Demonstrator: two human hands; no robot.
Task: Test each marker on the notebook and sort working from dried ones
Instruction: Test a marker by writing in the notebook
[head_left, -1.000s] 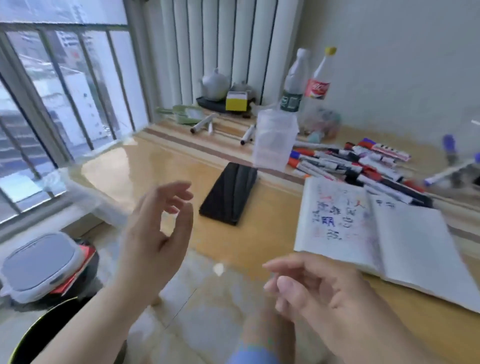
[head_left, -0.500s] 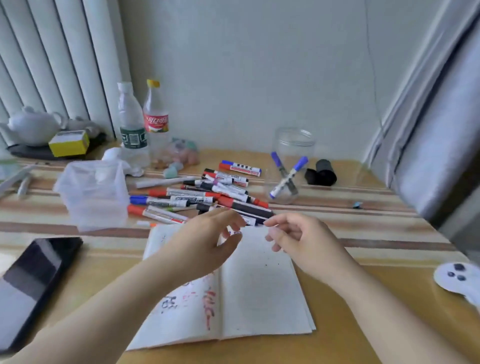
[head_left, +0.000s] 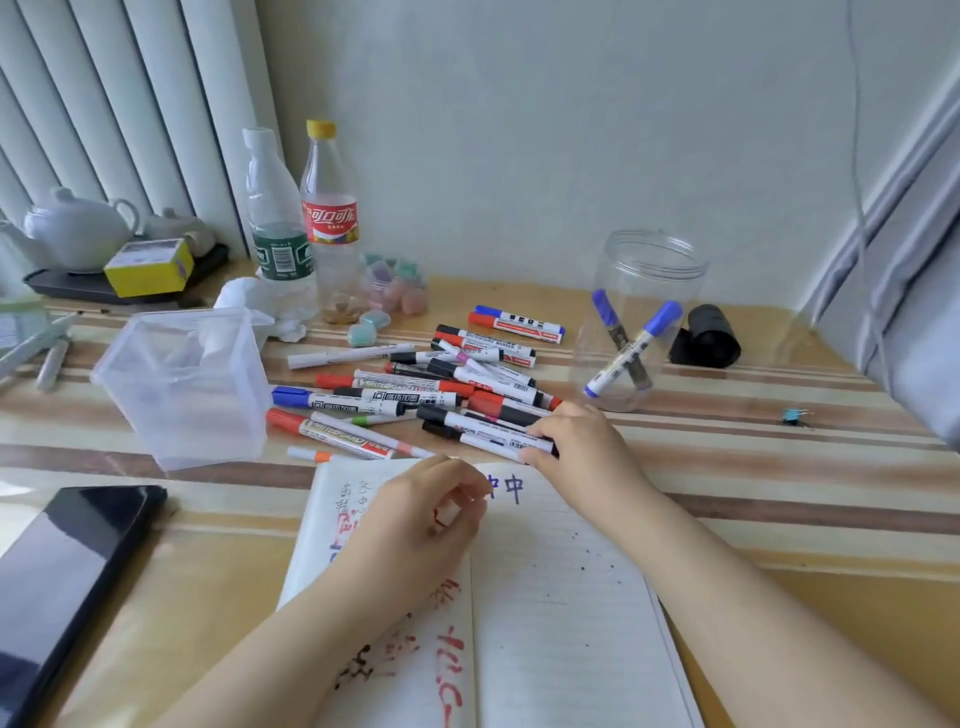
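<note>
Head view: right hand (head_left: 576, 447) at the near edge of the marker pile (head_left: 441, 384) on the desk (head_left: 753, 499), fingers (head_left: 540, 431) pinching a black-capped marker (head_left: 488, 439) just beyond the open notebook (head_left: 550, 597). Left hand (head_left: 415, 525) over the notebook's left page, fingers loosely curled, holding nothing.

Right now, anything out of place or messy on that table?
Yes. The markers lie in a loose crisscrossed heap behind the notebook, not lined up. The square clear container leans to one side. A crumpled white tissue sits by the bottles. Nothing looks spilled or broken.
</note>
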